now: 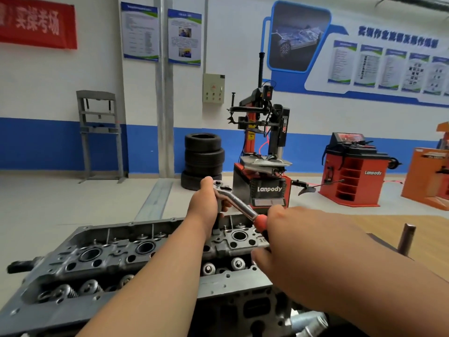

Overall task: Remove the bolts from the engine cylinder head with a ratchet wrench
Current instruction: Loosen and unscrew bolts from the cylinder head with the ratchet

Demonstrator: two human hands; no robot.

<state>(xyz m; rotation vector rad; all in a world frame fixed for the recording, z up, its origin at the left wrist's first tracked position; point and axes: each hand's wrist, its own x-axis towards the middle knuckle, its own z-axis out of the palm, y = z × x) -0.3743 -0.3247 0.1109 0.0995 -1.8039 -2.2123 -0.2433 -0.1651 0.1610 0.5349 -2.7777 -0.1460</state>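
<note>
The grey engine cylinder head [114, 251] lies across the lower half of the view, with round bores, valve springs and bolt holes showing. A ratchet wrench [239, 203] with a steel shaft and a red and black handle stands over the head's far right part. My left hand [206, 200] grips the wrench just below its ratchet head, thumb up along it. My right hand [274, 237] holds the red and black handle, fingers curled round it. The socket and the bolt under it are hidden behind my left hand.
Beyond the head stand a stack of tyres [202, 159], a red and black tyre changer [263, 166], a red wheel balancer [352, 171] and an orange cabinet [427, 176]. A grey press frame [99, 135] stands by the wall. A wooden table surface [427, 237] lies right.
</note>
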